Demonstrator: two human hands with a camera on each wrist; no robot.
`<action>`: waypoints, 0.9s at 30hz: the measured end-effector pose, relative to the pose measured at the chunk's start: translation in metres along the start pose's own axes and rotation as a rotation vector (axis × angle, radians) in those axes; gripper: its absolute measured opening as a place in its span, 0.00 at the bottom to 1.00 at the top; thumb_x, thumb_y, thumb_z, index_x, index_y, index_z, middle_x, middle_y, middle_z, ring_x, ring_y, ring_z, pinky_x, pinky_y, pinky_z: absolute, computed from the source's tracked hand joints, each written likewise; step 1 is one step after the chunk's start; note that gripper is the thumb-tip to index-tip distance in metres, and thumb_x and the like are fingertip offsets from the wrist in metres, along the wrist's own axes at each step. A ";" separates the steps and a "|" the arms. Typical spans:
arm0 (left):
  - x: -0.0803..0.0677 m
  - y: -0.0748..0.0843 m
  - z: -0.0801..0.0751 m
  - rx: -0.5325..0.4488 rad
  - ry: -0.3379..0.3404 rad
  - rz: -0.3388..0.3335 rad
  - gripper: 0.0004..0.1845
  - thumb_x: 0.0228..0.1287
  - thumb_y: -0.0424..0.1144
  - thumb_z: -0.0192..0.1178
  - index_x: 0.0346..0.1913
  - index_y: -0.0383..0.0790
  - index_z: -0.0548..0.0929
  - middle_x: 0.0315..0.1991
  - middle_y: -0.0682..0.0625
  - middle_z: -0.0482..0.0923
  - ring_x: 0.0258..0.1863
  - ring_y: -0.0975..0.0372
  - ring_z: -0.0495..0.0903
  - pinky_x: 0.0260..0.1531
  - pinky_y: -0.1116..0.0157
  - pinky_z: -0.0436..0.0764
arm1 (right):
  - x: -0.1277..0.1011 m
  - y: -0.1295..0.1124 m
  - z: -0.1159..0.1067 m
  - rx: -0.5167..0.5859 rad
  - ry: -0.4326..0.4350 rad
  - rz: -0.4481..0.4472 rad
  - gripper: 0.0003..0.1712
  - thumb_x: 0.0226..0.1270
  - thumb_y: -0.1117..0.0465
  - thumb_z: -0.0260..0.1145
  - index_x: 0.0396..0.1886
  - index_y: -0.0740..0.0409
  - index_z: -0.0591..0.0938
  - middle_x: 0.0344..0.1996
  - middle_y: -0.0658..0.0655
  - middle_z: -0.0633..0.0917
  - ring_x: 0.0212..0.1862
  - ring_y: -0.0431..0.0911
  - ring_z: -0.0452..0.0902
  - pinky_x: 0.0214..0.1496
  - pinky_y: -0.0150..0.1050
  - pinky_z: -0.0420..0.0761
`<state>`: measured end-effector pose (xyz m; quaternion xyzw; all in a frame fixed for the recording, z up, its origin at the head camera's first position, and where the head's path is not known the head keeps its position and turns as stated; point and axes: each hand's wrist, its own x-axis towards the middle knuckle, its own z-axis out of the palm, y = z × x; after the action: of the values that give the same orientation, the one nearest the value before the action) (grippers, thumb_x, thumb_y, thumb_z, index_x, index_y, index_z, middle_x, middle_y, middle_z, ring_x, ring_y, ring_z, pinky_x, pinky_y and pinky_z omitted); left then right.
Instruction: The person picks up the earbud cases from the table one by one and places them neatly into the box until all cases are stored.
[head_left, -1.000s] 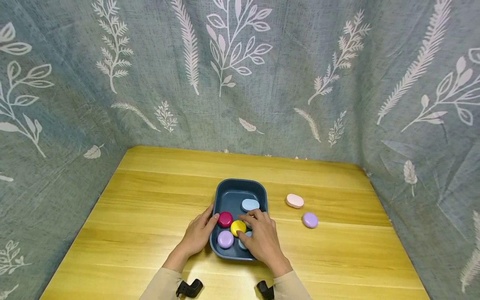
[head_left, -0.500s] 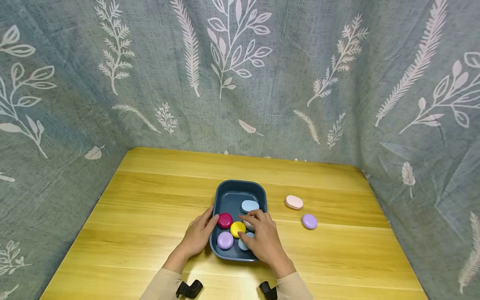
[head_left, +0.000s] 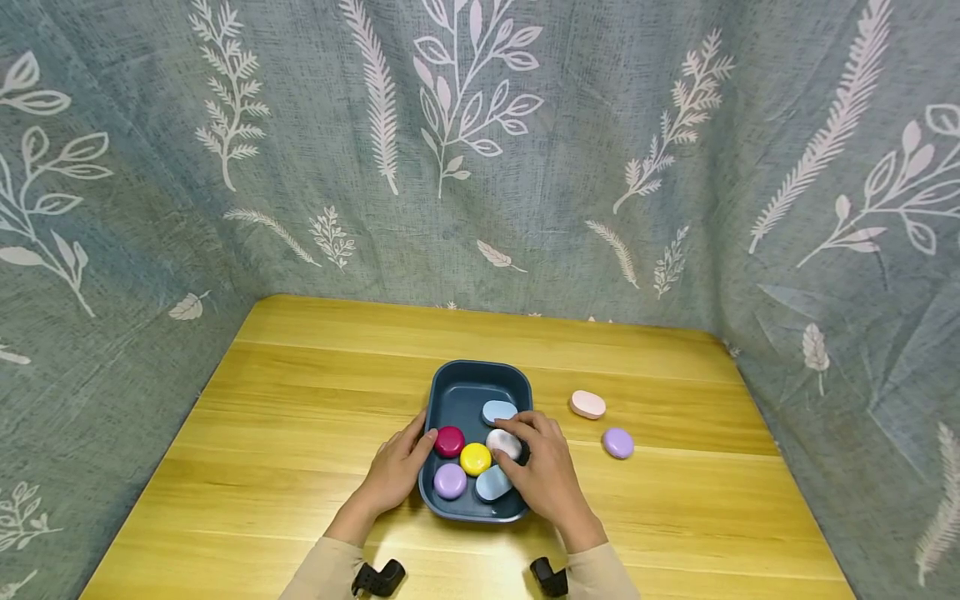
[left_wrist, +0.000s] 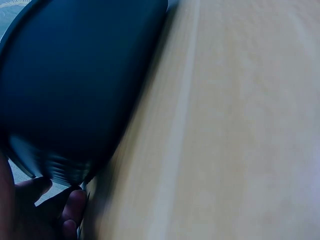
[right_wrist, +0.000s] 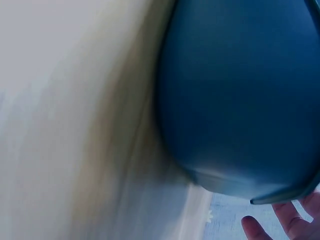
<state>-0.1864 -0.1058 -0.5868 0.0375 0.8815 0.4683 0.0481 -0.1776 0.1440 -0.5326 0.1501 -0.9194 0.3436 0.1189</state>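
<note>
A dark blue rectangular tray (head_left: 468, 392) with rounded corners stands on the table. My left hand (head_left: 396, 467) grips its left side, thumb over the rim and fingers outside. My right hand (head_left: 543, 467) hovers over the right side, its thumb and fingers spread apart above a silvery white disc (head_left: 504, 442). Left of that disc are a glossy yellow disc (head_left: 476, 459), a crimson disc (head_left: 450, 442) and a lilac disc (head_left: 450, 481). A light blue oval piece (head_left: 492, 483) lies below the thumb, and another light blue oval (head_left: 498, 412) sits above the fingers.
To the right of the tray, a pale pink oval piece (head_left: 588, 405) and a lilac round piece (head_left: 618, 443) lie on the wooden table (head_left: 315, 375). A grey-green curtain (head_left: 300, 150) with white leaf prints surrounds the table's back and sides.
My right hand has drawn right, from over the yellow disc to above the silvery white one, uncovering it and the lower blue oval. The left hand keeps its grip on the tray.
</note>
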 end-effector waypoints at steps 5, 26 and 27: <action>0.000 -0.001 0.000 -0.006 -0.002 0.000 0.36 0.81 0.62 0.43 0.81 0.47 0.63 0.75 0.43 0.71 0.76 0.46 0.67 0.74 0.39 0.59 | 0.001 0.005 -0.005 -0.012 0.032 -0.010 0.23 0.58 0.60 0.81 0.54 0.53 0.89 0.52 0.56 0.83 0.54 0.53 0.76 0.57 0.51 0.76; 0.001 -0.002 -0.002 -0.005 -0.006 0.013 0.35 0.81 0.62 0.42 0.82 0.48 0.62 0.76 0.44 0.70 0.76 0.46 0.67 0.74 0.37 0.58 | 0.006 0.024 -0.029 0.012 0.064 0.050 0.28 0.60 0.61 0.80 0.61 0.56 0.85 0.53 0.57 0.83 0.56 0.55 0.78 0.57 0.54 0.78; 0.001 -0.002 -0.002 -0.005 -0.006 0.016 0.35 0.81 0.62 0.42 0.82 0.48 0.62 0.76 0.44 0.70 0.76 0.46 0.67 0.74 0.36 0.58 | 0.006 0.025 -0.031 0.011 0.062 0.060 0.28 0.60 0.61 0.80 0.61 0.56 0.85 0.53 0.57 0.83 0.56 0.56 0.78 0.57 0.55 0.78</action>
<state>-0.1876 -0.1085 -0.5871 0.0458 0.8797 0.4709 0.0470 -0.1888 0.1810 -0.5226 0.1123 -0.9174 0.3566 0.1361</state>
